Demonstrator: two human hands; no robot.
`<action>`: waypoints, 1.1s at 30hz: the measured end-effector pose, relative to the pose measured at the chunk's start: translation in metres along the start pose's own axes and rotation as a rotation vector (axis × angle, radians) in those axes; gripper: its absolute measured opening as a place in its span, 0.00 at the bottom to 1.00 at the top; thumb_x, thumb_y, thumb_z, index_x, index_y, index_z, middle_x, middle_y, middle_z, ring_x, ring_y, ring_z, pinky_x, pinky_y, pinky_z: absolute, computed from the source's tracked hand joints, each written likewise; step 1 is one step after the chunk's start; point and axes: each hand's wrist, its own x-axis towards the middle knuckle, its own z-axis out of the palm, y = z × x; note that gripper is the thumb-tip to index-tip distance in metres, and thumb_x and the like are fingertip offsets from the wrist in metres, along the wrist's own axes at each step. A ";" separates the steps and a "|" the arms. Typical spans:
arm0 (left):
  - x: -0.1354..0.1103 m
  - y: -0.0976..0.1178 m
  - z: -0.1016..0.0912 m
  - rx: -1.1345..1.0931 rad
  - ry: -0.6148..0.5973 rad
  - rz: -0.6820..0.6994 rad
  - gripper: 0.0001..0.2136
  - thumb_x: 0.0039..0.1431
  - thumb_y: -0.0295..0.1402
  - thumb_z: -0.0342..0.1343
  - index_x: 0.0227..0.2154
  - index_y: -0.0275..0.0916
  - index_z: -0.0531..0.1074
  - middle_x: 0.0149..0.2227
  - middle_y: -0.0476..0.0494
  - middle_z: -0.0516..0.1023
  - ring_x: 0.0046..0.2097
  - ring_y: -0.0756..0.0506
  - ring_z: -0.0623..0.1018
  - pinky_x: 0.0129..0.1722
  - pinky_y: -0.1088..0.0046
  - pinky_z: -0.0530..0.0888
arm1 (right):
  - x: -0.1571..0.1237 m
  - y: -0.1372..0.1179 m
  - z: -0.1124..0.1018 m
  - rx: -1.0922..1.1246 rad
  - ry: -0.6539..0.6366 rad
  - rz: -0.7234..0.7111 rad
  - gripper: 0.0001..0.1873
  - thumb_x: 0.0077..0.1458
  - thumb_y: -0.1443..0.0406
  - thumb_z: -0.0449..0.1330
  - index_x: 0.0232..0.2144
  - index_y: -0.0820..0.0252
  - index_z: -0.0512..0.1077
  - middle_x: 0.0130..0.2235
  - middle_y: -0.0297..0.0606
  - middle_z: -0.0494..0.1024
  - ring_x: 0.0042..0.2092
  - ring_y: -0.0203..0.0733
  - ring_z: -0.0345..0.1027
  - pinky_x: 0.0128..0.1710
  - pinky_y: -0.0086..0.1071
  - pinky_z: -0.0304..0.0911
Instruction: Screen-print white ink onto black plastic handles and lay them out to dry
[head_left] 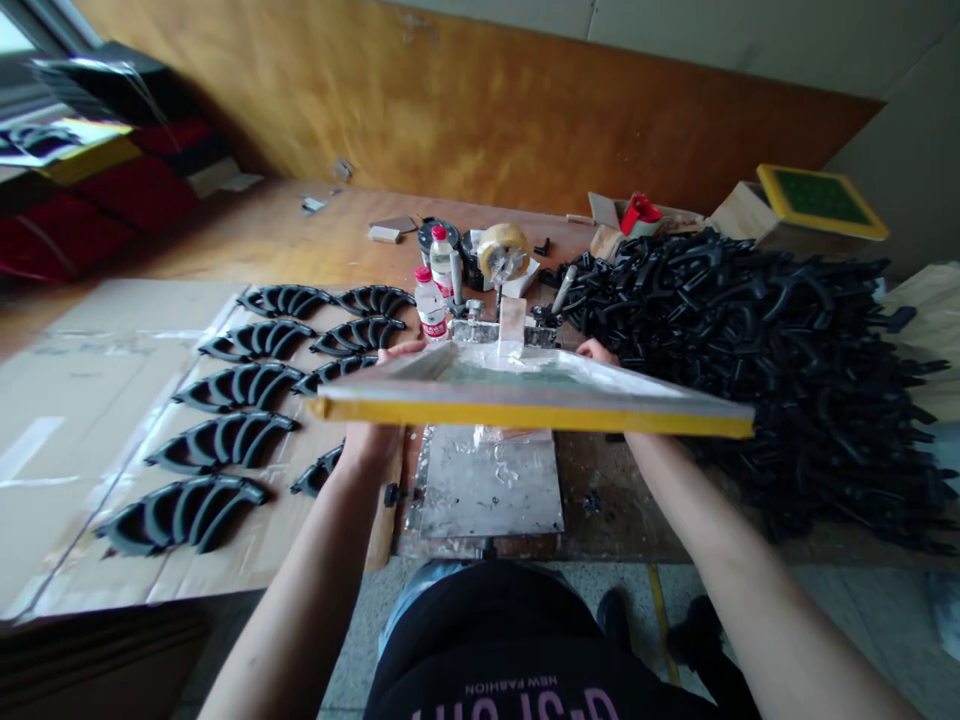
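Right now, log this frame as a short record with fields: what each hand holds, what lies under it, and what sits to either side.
left hand: grips the left side of the yellow-edged screen frame
right hand: on the frame's right side, mostly hidden behind it
frame pose: lifted and tilted, near edge raised, far edge at the clamp
under frame: taped metal plate
left side: curved black parts in rows on cardboard
right side: heap of black parts
behind: two bottles, tape roll

Both hands (pixel 375 420) mostly behind frame (pixel 525 405)
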 end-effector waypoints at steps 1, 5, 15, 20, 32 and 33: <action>0.006 0.002 0.006 -0.026 0.010 0.021 0.25 0.57 0.54 0.51 0.47 0.39 0.73 0.42 0.42 0.79 0.40 0.45 0.78 0.37 0.70 0.74 | -0.013 0.004 0.011 0.016 -0.062 -0.014 0.10 0.59 0.62 0.57 0.42 0.58 0.72 0.37 0.38 0.77 0.40 0.44 0.71 0.43 0.39 0.67; 0.008 -0.012 0.019 -0.099 0.119 0.012 0.25 0.58 0.53 0.50 0.49 0.40 0.71 0.39 0.43 0.79 0.37 0.47 0.78 0.33 0.72 0.73 | -0.056 -0.009 0.052 0.048 -0.244 -0.234 0.12 0.52 0.66 0.65 0.41 0.57 0.74 0.42 0.39 0.78 0.46 0.44 0.70 0.49 0.39 0.64; -0.097 -0.100 -0.001 -0.004 -0.002 -0.577 0.30 0.54 0.61 0.48 0.40 0.35 0.73 0.34 0.38 0.80 0.31 0.45 0.77 0.24 0.74 0.68 | -0.123 -0.129 0.063 0.090 -0.245 -0.710 0.05 0.61 0.64 0.58 0.37 0.58 0.74 0.37 0.43 0.74 0.44 0.48 0.64 0.46 0.41 0.61; -0.106 -0.125 -0.100 0.165 0.359 -0.536 0.28 0.54 0.61 0.45 0.25 0.37 0.70 0.22 0.44 0.74 0.23 0.49 0.70 0.21 0.75 0.64 | -0.146 -0.195 0.135 0.143 -0.394 -0.820 0.12 0.61 0.59 0.59 0.44 0.57 0.74 0.40 0.42 0.76 0.46 0.47 0.65 0.47 0.40 0.63; -0.093 -0.178 -0.233 0.679 0.329 -0.806 0.29 0.58 0.57 0.40 0.16 0.41 0.71 0.16 0.37 0.73 0.25 0.38 0.77 0.28 0.64 0.71 | -0.126 -0.271 0.259 -0.164 -0.680 -0.266 0.18 0.57 0.58 0.58 0.48 0.60 0.73 0.45 0.51 0.77 0.45 0.51 0.74 0.42 0.38 0.68; -0.091 -0.181 -0.234 0.688 0.320 -0.814 0.30 0.59 0.57 0.39 0.16 0.40 0.72 0.16 0.37 0.73 0.25 0.39 0.77 0.28 0.64 0.71 | -0.127 -0.275 0.263 -0.174 -0.674 -0.216 0.18 0.56 0.60 0.58 0.47 0.61 0.73 0.45 0.51 0.77 0.45 0.51 0.74 0.42 0.37 0.68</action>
